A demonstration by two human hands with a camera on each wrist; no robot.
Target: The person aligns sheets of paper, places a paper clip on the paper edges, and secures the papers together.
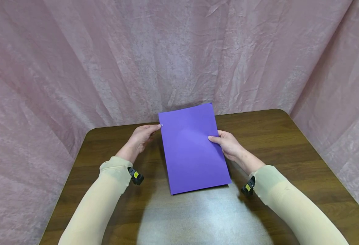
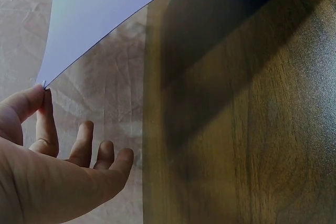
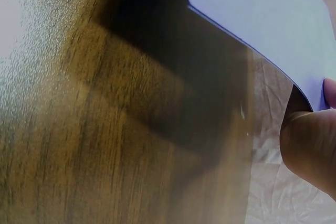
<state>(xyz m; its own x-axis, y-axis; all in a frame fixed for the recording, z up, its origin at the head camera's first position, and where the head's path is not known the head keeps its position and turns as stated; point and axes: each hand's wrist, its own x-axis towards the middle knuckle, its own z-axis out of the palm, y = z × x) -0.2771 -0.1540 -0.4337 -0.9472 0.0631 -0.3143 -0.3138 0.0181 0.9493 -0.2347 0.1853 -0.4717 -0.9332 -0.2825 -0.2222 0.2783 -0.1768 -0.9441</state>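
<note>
A purple sheet of paper (image 1: 191, 149) is held up over the table, tilted and slightly bowed. My left hand (image 1: 141, 137) pinches a small pale paper clip (image 2: 44, 84) between thumb and index finger at the sheet's left edge, near the upper corner. In the left wrist view the other fingers of that hand are loosely bent, away from the paper. On the opposite side my right hand (image 1: 229, 144) grips the right edge, thumb on the front face and fingers behind, mostly hidden by the sheet. The right wrist view shows the paper (image 3: 262, 14) curving upward from that grip.
Beneath the paper lies a brown wood-grain table (image 1: 277, 146) with rounded far corners and a bright glare near its front. A pink crushed-velvet curtain (image 1: 179, 51) hangs behind it and along both sides. Shadows of paper and arms fall on the tabletop.
</note>
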